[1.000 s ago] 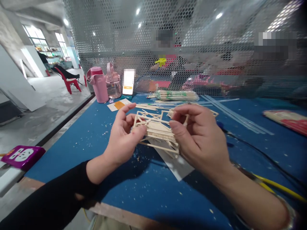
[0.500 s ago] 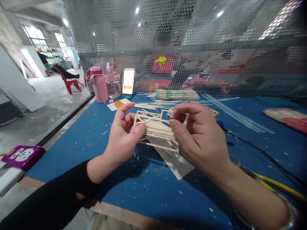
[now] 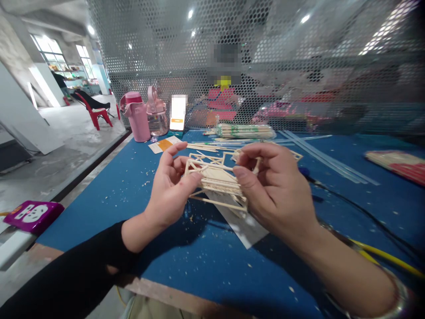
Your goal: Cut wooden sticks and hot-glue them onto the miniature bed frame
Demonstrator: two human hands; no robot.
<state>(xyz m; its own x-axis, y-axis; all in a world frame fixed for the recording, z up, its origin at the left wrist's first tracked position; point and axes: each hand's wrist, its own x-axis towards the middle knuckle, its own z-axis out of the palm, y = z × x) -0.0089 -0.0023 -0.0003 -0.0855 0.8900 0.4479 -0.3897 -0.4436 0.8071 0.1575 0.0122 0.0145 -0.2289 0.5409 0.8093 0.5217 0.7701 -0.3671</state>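
Between my hands is a small model frame (image 3: 217, 176) built of thin pale wooden sticks, held above the blue table (image 3: 133, 195). My left hand (image 3: 171, 186) grips its left end, the thumb pressed on the near side and the index finger lifted away. My right hand (image 3: 275, 186) has thumb and forefinger closed on its right end; the fingertips partly hide the sticks there. Beneath the frame lies a sheet of white paper (image 3: 245, 230). More stick framework shows behind the model, and I cannot tell whether it is a separate piece.
Loose sticks (image 3: 202, 147), a wrapped stick bundle (image 3: 245, 130) and clear glue sticks (image 3: 325, 155) lie towards the back. A pink flask (image 3: 137, 119), a bottle (image 3: 156, 115) and a phone (image 3: 177, 113) stand before the perforated screen (image 3: 282, 57). Yellow-handled pliers (image 3: 381, 257) and a black cable (image 3: 358, 206) are at right.
Both hands keep their hold, with barely any movement of the stick frame. Behind the screen, a person has shifted slightly.
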